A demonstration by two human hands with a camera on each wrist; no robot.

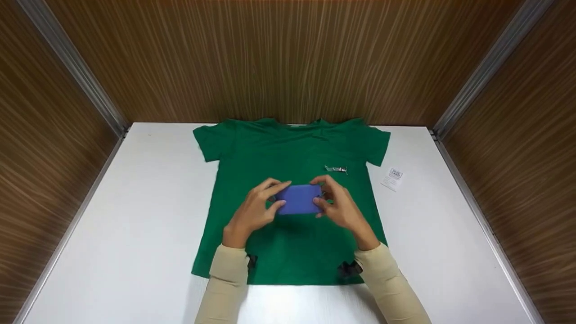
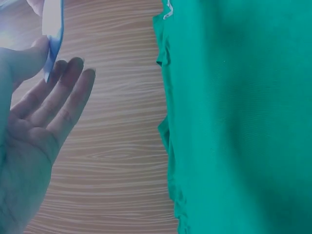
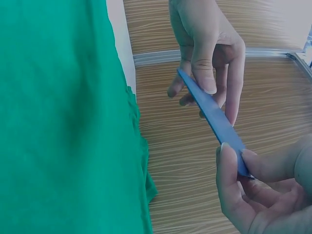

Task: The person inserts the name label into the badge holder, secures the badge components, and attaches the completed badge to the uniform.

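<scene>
Holding a flat blue card [image 1: 299, 199] by its two short ends, the left hand [image 1: 252, 211] and the right hand [image 1: 343, 208] hover over the middle of a green T-shirt [image 1: 292, 153] spread on the white table [image 1: 135, 216]. The left hand pinches the card's left end between thumb and fingertips, and in the left wrist view its other fingers [image 2: 73, 92] lie fairly straight and loosely together beside the card's edge [image 2: 54, 39]. The right hand's fingers [image 3: 234, 170] pinch the right end between thumb and forefinger, as the right wrist view shows, with the thin card [image 3: 214, 119] seen edge-on and lifted off the cloth. The shirt lies flat with its collar toward the far edge of the table, just short of the brown wood-grain back wall [image 1: 288, 58], and its hem toward the near edge, stopping short of that edge. Its sleeves spread toward the left and right sides but leave wide strips of bare table along both side edges. A small silvery clip [image 1: 336, 169] rests on the shirt's chest, just beyond the right hand and apart from it. A small white printed tag [image 1: 392, 179] lies on the bare table right of the shirt, near the right sleeve and well apart from the right edge. Metal rails [image 1: 76, 76] run along both side edges where the table meets the wood-grain side walls.
</scene>
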